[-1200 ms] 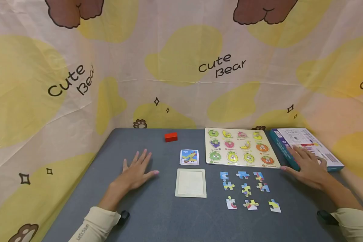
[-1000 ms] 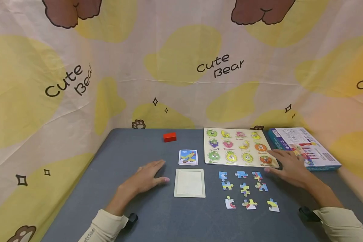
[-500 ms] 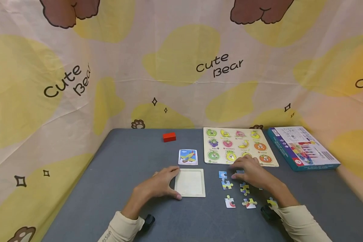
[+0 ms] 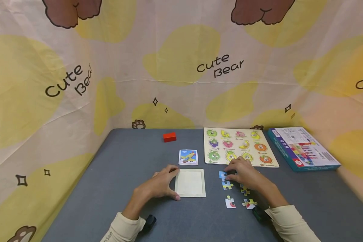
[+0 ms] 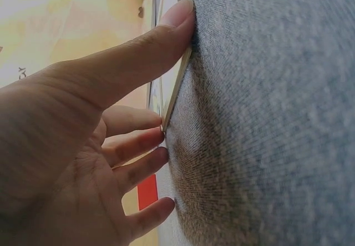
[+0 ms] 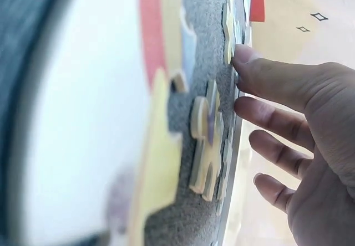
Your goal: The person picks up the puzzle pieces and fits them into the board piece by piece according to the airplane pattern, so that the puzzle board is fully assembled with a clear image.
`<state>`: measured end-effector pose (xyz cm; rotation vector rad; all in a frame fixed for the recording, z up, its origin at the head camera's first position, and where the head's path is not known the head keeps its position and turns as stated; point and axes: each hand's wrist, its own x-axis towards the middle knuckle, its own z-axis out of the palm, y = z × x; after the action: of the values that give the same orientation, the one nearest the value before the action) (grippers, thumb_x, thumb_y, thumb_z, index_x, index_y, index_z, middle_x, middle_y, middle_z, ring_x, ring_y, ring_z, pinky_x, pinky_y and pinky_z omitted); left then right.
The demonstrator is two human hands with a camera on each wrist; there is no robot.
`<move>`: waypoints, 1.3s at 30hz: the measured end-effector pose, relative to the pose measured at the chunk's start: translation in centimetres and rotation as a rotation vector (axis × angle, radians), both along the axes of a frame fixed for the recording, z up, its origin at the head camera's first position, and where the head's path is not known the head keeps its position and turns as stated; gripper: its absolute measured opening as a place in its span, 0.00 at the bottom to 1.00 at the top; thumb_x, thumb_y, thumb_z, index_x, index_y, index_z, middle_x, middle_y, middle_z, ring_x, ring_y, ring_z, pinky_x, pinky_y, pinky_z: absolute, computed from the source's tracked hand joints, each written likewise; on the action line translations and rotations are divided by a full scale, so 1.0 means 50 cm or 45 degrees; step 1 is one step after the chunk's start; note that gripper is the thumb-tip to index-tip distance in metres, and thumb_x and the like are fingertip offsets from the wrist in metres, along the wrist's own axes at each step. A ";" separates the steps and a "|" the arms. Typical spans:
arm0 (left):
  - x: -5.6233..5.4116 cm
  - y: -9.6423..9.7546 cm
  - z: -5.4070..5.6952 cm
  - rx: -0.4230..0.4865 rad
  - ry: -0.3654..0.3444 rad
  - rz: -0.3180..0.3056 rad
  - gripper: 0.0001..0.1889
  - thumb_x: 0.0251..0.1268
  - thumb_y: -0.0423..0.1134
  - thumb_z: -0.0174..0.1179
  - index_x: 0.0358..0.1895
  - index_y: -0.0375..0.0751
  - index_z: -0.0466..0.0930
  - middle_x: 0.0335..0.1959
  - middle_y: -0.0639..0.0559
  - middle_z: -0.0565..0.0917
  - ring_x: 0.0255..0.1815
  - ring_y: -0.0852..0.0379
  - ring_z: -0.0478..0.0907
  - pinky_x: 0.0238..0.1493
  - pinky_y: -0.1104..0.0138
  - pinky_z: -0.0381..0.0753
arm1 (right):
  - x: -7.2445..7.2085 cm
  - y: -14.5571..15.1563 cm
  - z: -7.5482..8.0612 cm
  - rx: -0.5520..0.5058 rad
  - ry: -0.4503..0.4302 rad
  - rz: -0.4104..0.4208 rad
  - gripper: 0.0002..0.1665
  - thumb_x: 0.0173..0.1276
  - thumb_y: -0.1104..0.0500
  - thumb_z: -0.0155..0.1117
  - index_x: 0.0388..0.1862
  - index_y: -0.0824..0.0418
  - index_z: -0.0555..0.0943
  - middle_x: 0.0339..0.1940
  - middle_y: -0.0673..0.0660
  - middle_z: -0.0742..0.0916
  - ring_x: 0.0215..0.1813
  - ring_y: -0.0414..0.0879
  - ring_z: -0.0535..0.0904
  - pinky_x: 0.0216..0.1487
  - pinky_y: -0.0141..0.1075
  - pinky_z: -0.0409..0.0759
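My left hand [image 4: 161,184] holds the pale, square puzzle tray [image 4: 190,183] by its left side. In the left wrist view the thumb [image 5: 178,14] lies at one corner of the tray and the index finger at another. My right hand [image 4: 245,173] is over the puzzle pieces, its thumb and index fingertips right at the blue top-left piece [image 4: 222,175]. Thumb and index finger stand apart in the right wrist view. Other pieces, such as a white-and-red one [image 4: 230,202] and a yellow one [image 4: 245,190], lie nearby; several are hidden under the right hand and forearm.
An airplane picture card [image 4: 188,157] lies behind the tray. A red block [image 4: 169,137] sits farther back. The fruit board [image 4: 236,144] lies behind the pieces, with a flat teal-edged box [image 4: 308,151] to its right. A printed cloth [image 4: 181,67] hangs around the table.
My left hand has come right from the bare table to the tray's left side. My right hand has left the box and moved left to the puzzle pieces.
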<state>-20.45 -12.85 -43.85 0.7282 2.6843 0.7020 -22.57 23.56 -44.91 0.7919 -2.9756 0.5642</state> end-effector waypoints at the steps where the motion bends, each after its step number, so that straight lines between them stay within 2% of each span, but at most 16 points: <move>1: 0.000 0.000 0.000 0.000 0.000 0.002 0.55 0.49 0.50 0.85 0.79 0.32 0.66 0.77 0.40 0.67 0.78 0.41 0.66 0.73 0.37 0.62 | -0.001 -0.002 0.000 0.005 -0.002 -0.002 0.14 0.67 0.52 0.79 0.47 0.56 0.93 0.46 0.51 0.88 0.47 0.47 0.74 0.49 0.47 0.68; 8: 0.003 -0.001 0.003 -0.020 -0.013 0.021 0.55 0.50 0.51 0.85 0.79 0.32 0.66 0.77 0.40 0.67 0.78 0.41 0.66 0.74 0.37 0.62 | -0.002 -0.014 0.003 0.019 -0.051 -0.009 0.14 0.67 0.51 0.78 0.46 0.58 0.92 0.45 0.51 0.88 0.50 0.49 0.77 0.55 0.52 0.74; 16: 0.002 -0.007 0.012 -0.043 -0.086 0.053 0.51 0.55 0.51 0.82 0.80 0.35 0.66 0.80 0.43 0.67 0.79 0.42 0.66 0.76 0.37 0.60 | -0.010 -0.033 0.004 -0.043 -0.062 0.013 0.10 0.68 0.51 0.78 0.42 0.56 0.92 0.41 0.46 0.87 0.47 0.44 0.77 0.53 0.48 0.76; 20: 0.003 -0.010 0.016 -0.034 -0.087 0.054 0.50 0.56 0.49 0.81 0.79 0.35 0.67 0.80 0.43 0.68 0.80 0.43 0.66 0.77 0.37 0.58 | -0.013 -0.066 0.013 -0.079 -0.067 0.039 0.10 0.68 0.51 0.78 0.43 0.54 0.92 0.41 0.45 0.87 0.49 0.44 0.77 0.54 0.48 0.77; 25: 0.002 -0.012 0.018 -0.026 -0.078 0.062 0.46 0.59 0.46 0.79 0.79 0.35 0.69 0.80 0.44 0.70 0.81 0.42 0.65 0.76 0.33 0.56 | -0.020 -0.119 0.019 -0.075 0.011 0.125 0.11 0.68 0.51 0.78 0.43 0.57 0.92 0.41 0.47 0.87 0.47 0.44 0.77 0.52 0.46 0.77; 39: -0.007 -0.016 0.010 -0.019 -0.072 0.038 0.44 0.60 0.46 0.79 0.78 0.35 0.70 0.79 0.43 0.70 0.81 0.41 0.65 0.75 0.33 0.59 | -0.047 -0.239 -0.004 -0.098 0.090 0.297 0.11 0.68 0.55 0.78 0.44 0.60 0.93 0.41 0.51 0.90 0.47 0.47 0.81 0.52 0.44 0.80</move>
<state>-20.83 -13.64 -43.32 0.6566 2.6515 0.6985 -24.90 11.61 -45.12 1.1348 -2.7979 0.6391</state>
